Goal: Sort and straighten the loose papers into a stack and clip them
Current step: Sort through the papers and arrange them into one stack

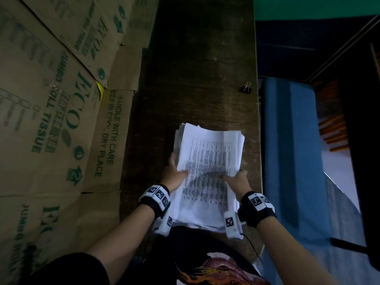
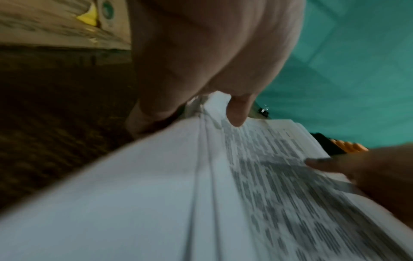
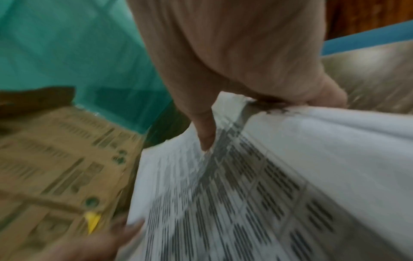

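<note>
A thick stack of white papers [image 1: 207, 167] with printed rows of text sits between both hands over the dark wooden table [image 1: 195, 68]. My left hand [image 1: 174, 173] grips the stack's left edge, thumb on the top sheet and fingers beneath. My right hand [image 1: 236, 179] grips the right edge the same way. In the left wrist view the thumb lies on the papers [image 2: 257, 176]; the right wrist view shows the same for the right hand on the stack [image 3: 245, 194]. A black binder clip [image 1: 246, 87] lies at the table's far right edge, apart from the hands. Sheet edges look uneven.
Flattened cardboard boxes [image 1: 51, 99] with green print line the left side of the table. To the right of the table is a blue surface [image 1: 292, 140] with orange sticks [image 1: 333, 132] further right. A teal wall [image 1: 316, 5] is behind.
</note>
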The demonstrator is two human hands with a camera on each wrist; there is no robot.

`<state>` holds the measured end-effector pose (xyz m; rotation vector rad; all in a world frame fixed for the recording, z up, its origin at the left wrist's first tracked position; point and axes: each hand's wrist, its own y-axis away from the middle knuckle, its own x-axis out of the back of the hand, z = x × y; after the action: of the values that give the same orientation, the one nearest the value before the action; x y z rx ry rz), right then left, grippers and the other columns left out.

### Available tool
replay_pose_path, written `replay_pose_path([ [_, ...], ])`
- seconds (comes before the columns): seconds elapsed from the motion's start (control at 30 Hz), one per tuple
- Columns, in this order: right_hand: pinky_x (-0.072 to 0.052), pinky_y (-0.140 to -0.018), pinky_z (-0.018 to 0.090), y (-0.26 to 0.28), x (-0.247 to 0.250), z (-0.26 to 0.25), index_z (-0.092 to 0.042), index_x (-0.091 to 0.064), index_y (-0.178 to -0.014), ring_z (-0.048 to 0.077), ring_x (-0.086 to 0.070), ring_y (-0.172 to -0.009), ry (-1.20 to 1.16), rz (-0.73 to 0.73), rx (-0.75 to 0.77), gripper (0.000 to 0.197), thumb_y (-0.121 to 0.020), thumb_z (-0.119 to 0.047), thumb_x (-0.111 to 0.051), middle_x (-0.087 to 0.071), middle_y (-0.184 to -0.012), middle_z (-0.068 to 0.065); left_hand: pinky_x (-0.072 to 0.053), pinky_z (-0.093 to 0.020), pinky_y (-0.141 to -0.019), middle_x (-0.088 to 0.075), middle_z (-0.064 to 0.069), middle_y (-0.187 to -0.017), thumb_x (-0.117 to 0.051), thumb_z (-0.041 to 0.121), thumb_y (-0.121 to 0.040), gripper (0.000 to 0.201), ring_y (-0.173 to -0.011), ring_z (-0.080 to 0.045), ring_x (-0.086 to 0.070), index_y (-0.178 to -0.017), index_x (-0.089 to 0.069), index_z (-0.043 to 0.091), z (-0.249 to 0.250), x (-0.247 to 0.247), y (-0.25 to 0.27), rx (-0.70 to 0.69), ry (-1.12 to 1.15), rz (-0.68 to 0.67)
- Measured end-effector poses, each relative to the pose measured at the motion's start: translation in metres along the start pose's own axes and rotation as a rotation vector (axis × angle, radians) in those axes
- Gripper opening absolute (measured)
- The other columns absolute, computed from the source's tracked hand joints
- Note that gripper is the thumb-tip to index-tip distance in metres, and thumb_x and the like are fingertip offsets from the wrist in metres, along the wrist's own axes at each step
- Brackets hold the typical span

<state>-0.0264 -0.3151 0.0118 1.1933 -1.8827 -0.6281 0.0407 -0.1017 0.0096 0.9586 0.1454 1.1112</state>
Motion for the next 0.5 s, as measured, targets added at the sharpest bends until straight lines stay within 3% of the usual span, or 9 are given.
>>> replay_pose_path([
  [0.07,-0.052,-0.087,0.037,-0.005,0.012,-0.003,0.008,-0.047,-0.117,0.030,-0.063,-0.101,-0.119,-0.118,-0.039,0.066,-0.069,-0.015,-0.086,-0.064,-0.106,0.013,-0.036,-0.041,-0.107,-0.037,-0.007,-0.146,-0.071,0.027,-0.082,0.096,-0.131,-0.032,-0.043,-0.151,-0.006,0.016,0.003,0.008,-0.003,0.076,0.087,0.021],
  [0.1,-0.056,-0.084,0.040,-0.003,0.017,-0.006,0.009,-0.055,-0.116,0.034,-0.068,-0.099,-0.140,-0.194,-0.037,0.057,-0.071,-0.009,-0.084,-0.069,-0.105,0.020,-0.036,-0.041,-0.109,-0.034,-0.008,-0.148,-0.072,0.023,-0.082,0.089,-0.131,-0.031,-0.042,-0.149,-0.015,0.008,0.004,0.011,-0.003,0.088,0.113,-0.024],
  [0.17,-0.058,-0.084,0.045,-0.002,0.022,-0.010,0.003,-0.061,-0.115,0.035,-0.069,-0.098,-0.133,-0.277,0.028,0.038,-0.079,0.005,-0.073,-0.070,-0.109,0.022,-0.039,-0.043,-0.108,-0.045,-0.018,-0.142,-0.066,0.005,-0.085,0.054,-0.125,-0.032,-0.050,-0.134,-0.043,0.001,0.010,0.011,0.000,0.056,0.140,-0.147],
  [0.2,-0.056,-0.087,0.048,-0.003,0.024,-0.013,-0.001,-0.062,-0.115,0.032,-0.070,-0.098,-0.092,-0.256,0.099,0.038,-0.079,0.005,-0.072,-0.071,-0.109,0.018,-0.042,-0.045,-0.105,-0.055,-0.020,-0.133,-0.063,-0.003,-0.085,0.041,-0.120,-0.033,-0.054,-0.124,-0.052,0.001,0.013,0.012,0.002,0.011,0.150,-0.148],
  [0.27,-0.056,-0.089,0.050,0.005,0.032,-0.029,-0.009,-0.064,-0.112,0.024,-0.072,-0.094,-0.014,-0.152,0.277,0.039,-0.077,-0.001,-0.076,-0.074,-0.103,0.008,-0.045,-0.045,-0.102,-0.061,-0.017,-0.124,-0.061,-0.008,-0.085,0.038,-0.116,-0.032,-0.058,-0.121,-0.055,0.004,0.025,0.018,0.009,-0.102,0.234,-0.094],
  [0.37,-0.060,-0.078,0.043,0.032,0.048,-0.062,-0.005,-0.065,-0.107,0.023,-0.073,-0.088,-0.138,-0.039,0.501,0.032,-0.078,0.002,-0.074,-0.075,-0.098,0.010,-0.050,-0.047,-0.097,-0.067,-0.007,-0.114,-0.065,0.002,-0.086,0.030,-0.106,-0.026,-0.065,-0.109,-0.061,0.022,0.051,0.035,0.021,-0.341,0.348,0.073],
  [0.43,-0.059,-0.070,0.034,0.057,0.058,-0.083,0.001,-0.065,-0.096,0.017,-0.072,-0.080,-0.242,0.055,0.668,0.022,-0.077,0.003,-0.076,-0.075,-0.087,0.006,-0.053,-0.039,-0.092,-0.068,-0.002,-0.111,-0.068,0.006,-0.083,0.032,-0.102,-0.015,-0.066,-0.110,-0.060,0.022,0.072,0.049,0.036,-0.505,0.432,0.189],
  [0.5,-0.055,-0.063,0.026,0.072,0.065,-0.097,-0.002,-0.068,-0.078,0.002,-0.066,-0.066,-0.287,0.155,0.794,0.013,-0.073,0.004,-0.078,-0.073,-0.069,-0.009,-0.051,-0.025,-0.090,-0.065,0.005,-0.113,-0.068,0.003,-0.082,0.041,-0.103,0.002,-0.062,-0.117,-0.057,0.019,0.091,0.058,0.056,-0.697,0.484,0.267],
])
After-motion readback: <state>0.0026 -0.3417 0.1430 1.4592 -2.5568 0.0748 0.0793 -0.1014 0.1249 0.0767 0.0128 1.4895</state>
